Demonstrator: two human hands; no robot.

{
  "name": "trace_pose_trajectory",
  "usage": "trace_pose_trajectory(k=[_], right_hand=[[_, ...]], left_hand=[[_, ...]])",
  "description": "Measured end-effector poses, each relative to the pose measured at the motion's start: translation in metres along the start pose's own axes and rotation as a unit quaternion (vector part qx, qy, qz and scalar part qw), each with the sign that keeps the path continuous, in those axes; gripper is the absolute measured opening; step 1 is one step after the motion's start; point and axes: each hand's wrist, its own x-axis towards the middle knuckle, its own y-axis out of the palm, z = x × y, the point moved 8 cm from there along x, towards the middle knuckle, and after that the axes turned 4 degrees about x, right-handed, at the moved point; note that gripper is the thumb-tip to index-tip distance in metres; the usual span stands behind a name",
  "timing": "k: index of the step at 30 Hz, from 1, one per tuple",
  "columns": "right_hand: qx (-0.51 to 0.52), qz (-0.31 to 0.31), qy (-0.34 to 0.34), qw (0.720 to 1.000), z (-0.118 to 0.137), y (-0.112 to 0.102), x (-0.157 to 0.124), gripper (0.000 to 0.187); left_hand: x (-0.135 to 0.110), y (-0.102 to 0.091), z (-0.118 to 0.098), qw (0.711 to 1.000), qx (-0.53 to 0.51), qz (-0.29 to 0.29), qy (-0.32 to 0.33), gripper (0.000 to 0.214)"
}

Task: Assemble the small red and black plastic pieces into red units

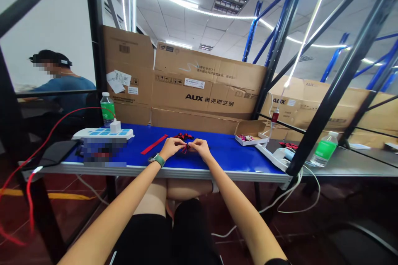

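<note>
Red-and-black wiring (185,148) sits pinched at the fingertips of both hands, too small here to make out its exact form. At far left, a seated person (62,89) in a blue shirt is beyond the table. On the glossy blue tabletop (217,153), a white power strip (102,133) with blue switches stands before a clear plastic water bottle (107,109), and a pixelated patch (104,152) hides whatever lies below it. A flat red strip (154,144) lies near the left hand (172,148), which is curled closed, a green-banded watch (158,159) on its wrist. Just beyond the hands is a knotted red-and-black heap (183,136). The right hand (199,149) is closed in the same pinch. Further right, a shallow white cardboard tray (250,137) holds small pink parts, its contents hard to make out.
</note>
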Motion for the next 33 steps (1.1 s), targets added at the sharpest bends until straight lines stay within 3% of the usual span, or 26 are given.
trace_pose_trajectory(k=[5, 9, 14, 19, 28, 33], right_hand=[[0.024, 0.025, 0.010, 0.999, -0.001, 0.005, -0.001, 0.044], [0.010, 0.072, 0.012, 0.997, 0.002, 0.016, -0.005, 0.046], [0.043, 0.059, 0.030, 0.997, 0.004, 0.016, -0.006, 0.051], [0.054, -0.008, 0.015, 0.998, 0.006, -0.002, -0.003, 0.052], [0.065, 0.021, 0.020, 0.997, -0.002, -0.002, -0.002, 0.054], [0.054, 0.015, 0.005, 0.998, -0.001, -0.001, -0.001, 0.053]], left_hand=[[-0.003, -0.004, -0.015, 0.996, 0.074, -0.020, 0.043, 0.019], [-0.005, 0.000, -0.024, 0.993, 0.104, 0.003, 0.056, 0.014], [-0.004, -0.001, -0.027, 0.992, 0.113, -0.008, 0.054, 0.015], [-0.004, -0.007, -0.022, 0.992, 0.107, -0.039, 0.045, 0.016], [-0.003, -0.009, -0.019, 0.998, 0.018, -0.054, 0.041, 0.024], [-0.003, -0.004, -0.021, 0.996, 0.063, -0.025, 0.056, 0.020]])
